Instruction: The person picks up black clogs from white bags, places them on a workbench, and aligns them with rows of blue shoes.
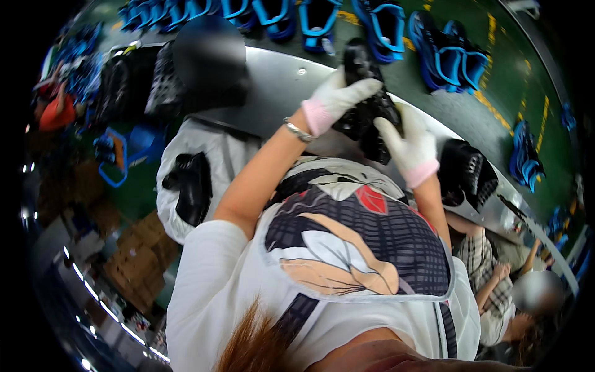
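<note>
Both my hands wear white gloves with pink cuffs and are closed on a glossy black shoe [358, 59], held over the metal table [282, 71] in front of my apron. My left hand [341, 100] grips it from the left, thumb laid across the dark surface. From the right, my right hand [410, 144] holds its lower part, with the thumb against it. Whether the dark mass is one shoe or two pressed together, I cannot tell. A black shoe [193, 189] lies on white cloth [167, 198] to my left.
More black shoes [468, 173] sit on the table at right. Dark shoes [164, 80] stand at far left. Beyond the table, blue racks [387, 34] line the green floor. Cardboard boxes [133, 266] are stacked at lower left. Another person [496, 279] sits close at my right.
</note>
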A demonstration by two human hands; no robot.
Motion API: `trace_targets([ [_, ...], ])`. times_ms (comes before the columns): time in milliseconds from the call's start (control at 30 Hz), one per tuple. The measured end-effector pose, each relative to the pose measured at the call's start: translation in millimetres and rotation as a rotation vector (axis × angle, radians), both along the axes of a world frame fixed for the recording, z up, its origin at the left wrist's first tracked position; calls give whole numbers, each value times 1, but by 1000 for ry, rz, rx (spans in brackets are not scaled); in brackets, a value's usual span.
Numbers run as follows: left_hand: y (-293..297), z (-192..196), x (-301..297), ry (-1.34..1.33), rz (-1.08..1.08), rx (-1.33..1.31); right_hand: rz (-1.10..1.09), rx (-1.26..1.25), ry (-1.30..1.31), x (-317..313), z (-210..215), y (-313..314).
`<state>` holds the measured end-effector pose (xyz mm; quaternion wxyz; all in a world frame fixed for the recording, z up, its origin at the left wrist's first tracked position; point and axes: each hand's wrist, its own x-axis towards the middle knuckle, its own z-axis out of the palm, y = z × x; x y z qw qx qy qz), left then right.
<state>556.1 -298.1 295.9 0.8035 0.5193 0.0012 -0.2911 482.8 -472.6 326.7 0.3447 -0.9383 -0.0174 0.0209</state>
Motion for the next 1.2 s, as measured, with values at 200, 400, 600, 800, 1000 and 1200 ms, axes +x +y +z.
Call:
trace_targets([
  [200,1,-14,35,50,-168,38,-88,44,169,30,3,3],
  [400,-11,-31,69,-522,-317,672,-107,-280,251,86,-4,-39],
  [600,-36,-58,97,-967,-400,911,120,-455,547,179,4,-74],
  [800,-69,-65,114,-928,-526,942,221,-564,496,241,-9,-74],
  [1000,-100,-79,141,-552,-767,1070,35,-545,524,249,-82,-35],
  [1200,-121,-112,158,-394,-871,1198,-119,-476,514,265,-119,-27],
])
